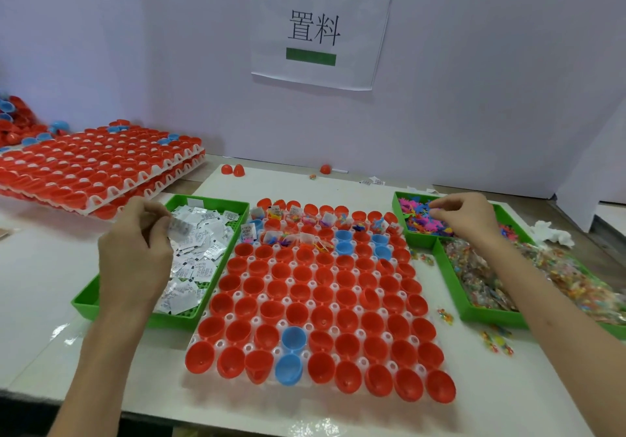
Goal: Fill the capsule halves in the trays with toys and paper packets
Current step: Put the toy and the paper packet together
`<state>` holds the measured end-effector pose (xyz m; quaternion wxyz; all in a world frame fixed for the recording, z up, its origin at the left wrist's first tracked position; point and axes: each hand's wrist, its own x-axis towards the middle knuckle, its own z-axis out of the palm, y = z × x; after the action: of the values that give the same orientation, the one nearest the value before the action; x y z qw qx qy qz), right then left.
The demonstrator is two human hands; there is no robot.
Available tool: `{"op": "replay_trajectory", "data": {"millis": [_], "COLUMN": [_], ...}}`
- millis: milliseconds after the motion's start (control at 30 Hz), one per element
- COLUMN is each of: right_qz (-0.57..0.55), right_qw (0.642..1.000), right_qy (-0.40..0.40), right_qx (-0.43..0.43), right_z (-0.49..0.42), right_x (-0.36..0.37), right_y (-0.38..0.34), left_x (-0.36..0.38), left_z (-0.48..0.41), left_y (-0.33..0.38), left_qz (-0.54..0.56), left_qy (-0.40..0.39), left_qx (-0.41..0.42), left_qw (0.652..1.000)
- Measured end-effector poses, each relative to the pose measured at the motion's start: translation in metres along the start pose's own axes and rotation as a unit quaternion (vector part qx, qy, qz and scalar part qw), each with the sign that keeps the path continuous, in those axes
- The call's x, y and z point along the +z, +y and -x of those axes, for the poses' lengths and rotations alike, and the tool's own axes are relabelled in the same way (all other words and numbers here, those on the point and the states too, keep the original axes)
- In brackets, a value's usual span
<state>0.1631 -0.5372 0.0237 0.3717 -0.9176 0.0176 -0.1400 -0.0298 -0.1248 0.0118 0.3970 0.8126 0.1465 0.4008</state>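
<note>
**Both hands picking at once: slips, doubles and tipped shells are the hazards**

The left hand (135,250) is pinching a blurred paper packet (178,227) above the far end of the packet bin (84,301), which is sitting against the left edge of the capsule tray (318,301). The right hand (464,216) is curling its fingers round what looks like a small pink toy (436,211) over the toy bin (399,213), by the tray's far right corner. The tray is lying mid-bench, with only its far rows filled.

As I judge it, the packets are flat, thin and glossy, so two may be clinging together, or one may be sliding off between cups. The toys are spiky, tangling plastic, likely dragging neighbours out. Stray pieces (498,342) are lying near the bench's right edge. The capsule halves (345,319) are smooth, round-bottomed shells sitting loosely in a white holed grid, so a passing knuckle could be tipping one or spilling a filled cup.
</note>
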Motion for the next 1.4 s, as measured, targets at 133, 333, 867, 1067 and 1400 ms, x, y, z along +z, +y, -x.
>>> {"op": "replay_trajectory", "data": {"millis": [133,333,867,1067,1400], "right_qz": [-0.156,-0.389,-0.474,-0.472,-0.455], "right_qw": [0.986,0.908,0.877,0.878,0.888], "right_qy": [-0.045,-0.119,0.015,-0.029,-0.005], "right_qx": [-0.024,-0.101,-0.074,-0.072,-0.069], "right_z": [0.029,0.119,0.202,0.205,0.206], "right_x": [-0.009,-0.023,-0.001,-0.005,-0.003], "right_y": [-0.042,-0.112,-0.119,-0.114,-0.110], "left_x": [0.005,0.046,0.075,0.074,0.074], "left_z": [0.016,0.066,0.115,0.116,0.116], "left_y": [0.061,0.130,0.160,0.155,0.144], "left_qz": [0.149,0.348,0.488,0.472,0.429], "left_qy": [0.022,-0.054,-0.048,-0.055,-0.074], "left_qx": [-0.001,-0.081,-0.180,-0.157,-0.119], "left_qw": [0.989,0.932,0.853,0.866,0.893]}}
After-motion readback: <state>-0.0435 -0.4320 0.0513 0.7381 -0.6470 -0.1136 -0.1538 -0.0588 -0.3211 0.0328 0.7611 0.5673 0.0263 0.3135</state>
